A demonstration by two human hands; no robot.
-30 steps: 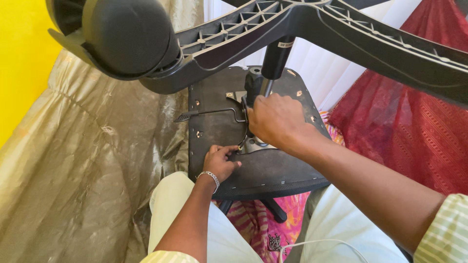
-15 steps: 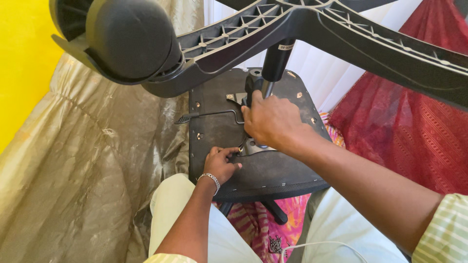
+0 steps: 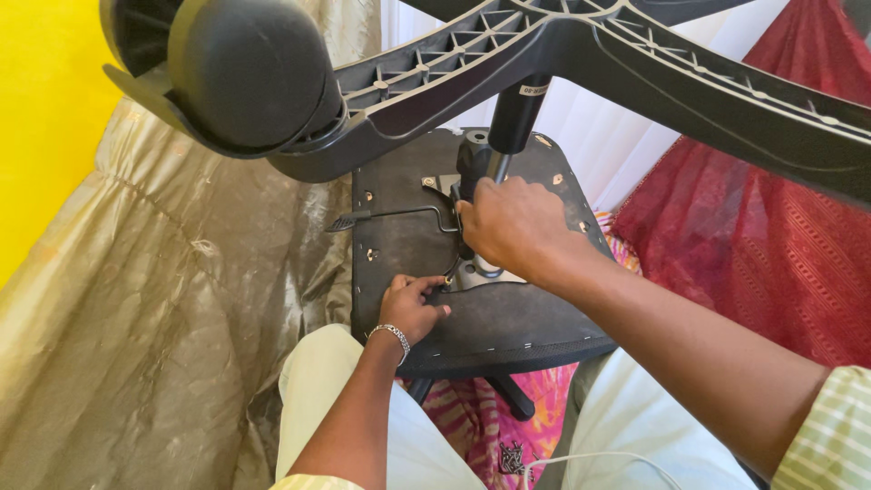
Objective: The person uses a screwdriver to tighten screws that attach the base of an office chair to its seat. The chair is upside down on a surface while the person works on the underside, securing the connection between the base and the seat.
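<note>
An office chair lies upside down in front of me, its black seat underside (image 3: 508,318) facing up. My right hand (image 3: 513,227) is closed around the metal mechanism at the foot of the gas cylinder (image 3: 508,127). My left hand (image 3: 413,304), with a metal bracelet on the wrist, pinches a small screw or bolt at the mechanism plate's front left corner. A thin black lever (image 3: 390,216) sticks out to the left of the mechanism. What the right hand's fingers hold is hidden.
The chair's black star base (image 3: 635,54) and a caster wheel (image 3: 245,73) loom overhead close to the camera. A tan cloth (image 3: 154,318) lies left, red fabric (image 3: 753,236) right, a yellow wall (image 3: 41,118) far left. My knees in pale trousers (image 3: 318,399) sit below the seat.
Both hands stay at the mechanism. The left hand's fingers have shifted slightly at the plate's corner; the view has moved a little.
</note>
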